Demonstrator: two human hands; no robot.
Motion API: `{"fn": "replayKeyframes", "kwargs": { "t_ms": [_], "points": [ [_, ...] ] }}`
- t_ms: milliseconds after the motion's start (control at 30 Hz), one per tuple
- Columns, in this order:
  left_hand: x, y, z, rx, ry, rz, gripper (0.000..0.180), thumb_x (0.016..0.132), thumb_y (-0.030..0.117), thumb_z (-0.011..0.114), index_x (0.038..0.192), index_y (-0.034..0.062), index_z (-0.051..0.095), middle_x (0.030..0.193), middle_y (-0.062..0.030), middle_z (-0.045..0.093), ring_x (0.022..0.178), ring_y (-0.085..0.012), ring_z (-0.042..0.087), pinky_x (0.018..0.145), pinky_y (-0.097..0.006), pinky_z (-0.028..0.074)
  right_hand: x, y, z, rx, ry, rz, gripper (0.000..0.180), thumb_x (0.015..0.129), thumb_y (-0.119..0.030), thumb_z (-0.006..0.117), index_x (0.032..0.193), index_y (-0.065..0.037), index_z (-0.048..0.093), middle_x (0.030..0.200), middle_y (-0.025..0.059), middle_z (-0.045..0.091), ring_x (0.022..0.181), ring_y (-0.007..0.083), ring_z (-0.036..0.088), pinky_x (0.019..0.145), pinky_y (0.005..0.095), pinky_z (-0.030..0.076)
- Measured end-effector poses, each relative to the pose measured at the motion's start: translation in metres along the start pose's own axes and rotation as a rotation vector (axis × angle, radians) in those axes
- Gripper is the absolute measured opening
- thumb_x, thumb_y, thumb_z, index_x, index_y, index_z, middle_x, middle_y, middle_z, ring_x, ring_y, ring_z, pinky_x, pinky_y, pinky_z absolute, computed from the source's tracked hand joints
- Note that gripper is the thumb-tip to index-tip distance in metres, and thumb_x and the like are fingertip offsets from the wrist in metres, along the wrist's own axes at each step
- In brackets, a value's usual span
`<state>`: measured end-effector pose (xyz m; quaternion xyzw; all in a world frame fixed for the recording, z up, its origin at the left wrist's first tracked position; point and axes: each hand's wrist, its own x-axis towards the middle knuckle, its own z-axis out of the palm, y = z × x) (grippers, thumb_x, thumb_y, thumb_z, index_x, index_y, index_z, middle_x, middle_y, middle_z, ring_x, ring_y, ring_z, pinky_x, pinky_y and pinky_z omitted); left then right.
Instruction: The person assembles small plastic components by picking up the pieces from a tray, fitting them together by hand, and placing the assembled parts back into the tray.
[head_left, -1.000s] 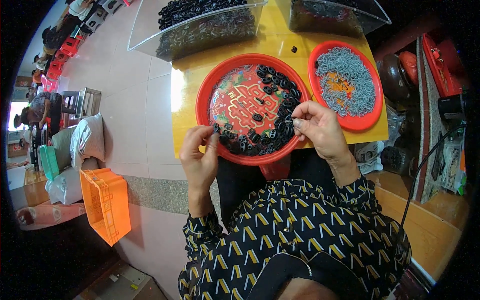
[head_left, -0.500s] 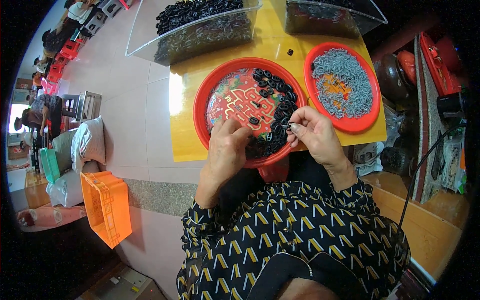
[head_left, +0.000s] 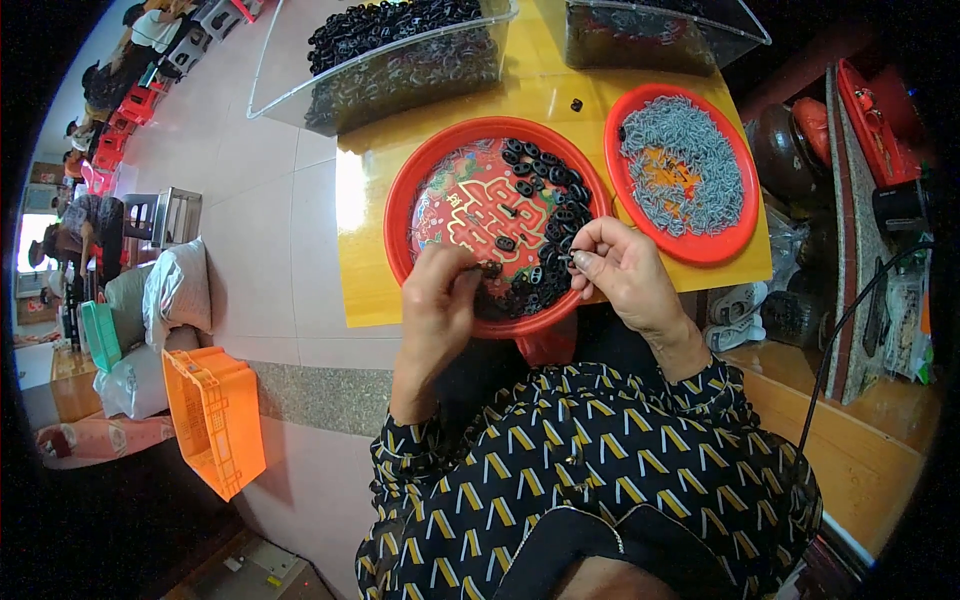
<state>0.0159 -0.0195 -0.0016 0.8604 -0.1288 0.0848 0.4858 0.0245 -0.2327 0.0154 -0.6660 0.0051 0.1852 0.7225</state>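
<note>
A round red tray (head_left: pixel 415 190) with a patterned middle sits on a small yellow table (head_left: pixel 365 270); several small black ring-like parts (head_left: pixel 545 185) lie along its right and near side. My left hand (head_left: pixel 438 305) rests on the tray's near rim, fingertips pinched on a small dark part. My right hand (head_left: pixel 620 265) hovers at the tray's right near edge, thumb and fingers pinched on a tiny piece that I cannot make out clearly. A second, smaller red tray (head_left: pixel 735 215) to the right holds a heap of grey metal clips (head_left: pixel 685 160).
Two clear plastic bins stand at the table's far side, the left bin (head_left: pixel 400 60) full of black parts, the right bin (head_left: pixel 660 35) of dark ones. An orange crate (head_left: pixel 210 415) and white sacks (head_left: pixel 175 290) sit on the floor at left. Other people work far left.
My left hand has moved from the tray's left near rim inward toward my right hand, then dropped back to the near rim. My right hand stays at the tray's right side.
</note>
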Motion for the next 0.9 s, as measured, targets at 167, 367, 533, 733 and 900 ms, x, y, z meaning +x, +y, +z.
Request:
{"fn": "replayKeyframes", "kwargs": {
  "t_ms": [167,367,533,733,900],
  "points": [
    [-0.007,0.014,-0.005,-0.787,0.113,-0.425,0.014,0.077,-0.001,0.054,0.091,-0.0010,0.054,0.075,-0.0023,0.053,0.064,-0.0089,0.050,0.057,-0.020,0.041,0.000,0.000,0.010,0.041,-0.019,0.000,0.008,0.079,-0.002,0.051,0.087,0.000,0.049,0.071,0.0024,0.052,0.060,0.0072,0.053,0.051,0.0187,0.045],
    [-0.015,0.014,-0.003,-1.214,0.003,-0.537,0.023,0.075,-0.002,0.057,0.098,-0.0016,0.052,0.079,-0.0089,0.058,0.068,-0.0147,0.057,0.059,-0.023,0.047,0.003,-0.004,0.027,0.097,-0.072,0.039,0.013,0.078,-0.004,0.054,0.089,0.001,0.051,0.073,0.0026,0.054,0.059,0.0070,0.053,0.051,0.0190,0.045],
    [-0.016,0.013,0.001,-1.286,-0.015,-0.550,0.025,0.075,-0.003,0.057,0.099,-0.0015,0.052,0.080,-0.0088,0.058,0.068,-0.0149,0.057,0.060,-0.023,0.048,0.003,-0.006,0.033,0.167,-0.091,0.065,0.012,0.077,-0.004,0.054,0.088,0.000,0.052,0.073,0.0016,0.054,0.059,0.0063,0.052,0.050,0.0182,0.043],
    [-0.020,0.009,0.007,-1.245,0.001,-0.498,0.025,0.074,-0.002,0.058,0.099,-0.0008,0.053,0.079,-0.0077,0.058,0.067,-0.0137,0.057,0.058,-0.022,0.047,0.003,-0.007,0.039,0.162,-0.081,0.033,0.010,0.077,-0.003,0.054,0.086,-0.001,0.053,0.072,0.0006,0.055,0.059,0.0056,0.052,0.051,0.0179,0.042],
    [-0.021,0.010,0.006,-1.214,-0.012,-0.505,0.025,0.075,-0.001,0.057,0.100,0.0004,0.053,0.081,-0.0067,0.058,0.067,-0.0138,0.057,0.061,-0.022,0.049,0.001,-0.009,0.040,0.071,-0.072,-0.034,0.010,0.078,-0.003,0.052,0.088,-0.001,0.053,0.072,0.0003,0.055,0.060,0.0056,0.052,0.051,0.0173,0.042]
  ]
}}
